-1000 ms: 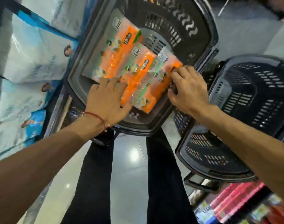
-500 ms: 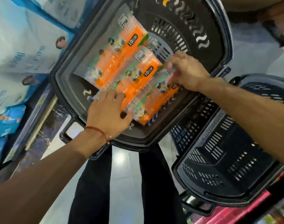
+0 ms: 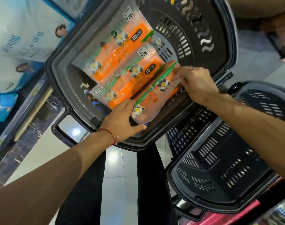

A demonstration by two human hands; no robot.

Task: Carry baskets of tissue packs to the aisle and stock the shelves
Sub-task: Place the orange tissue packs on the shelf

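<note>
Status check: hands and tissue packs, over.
Left hand, right hand both grip nearest tissue pack, tilted in basket. Two packs lie alongside. Second basket right, clear of hands.

Black basket (image 3: 195,21): three orange tissue packs (image 3: 122,46) inside.

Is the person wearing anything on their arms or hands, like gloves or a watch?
No gloves, no watch, and no sleeves show. The wrist of the left hand has a thin red string bracelet with a small pale bead or knot. The right hand wears nothing.
</note>
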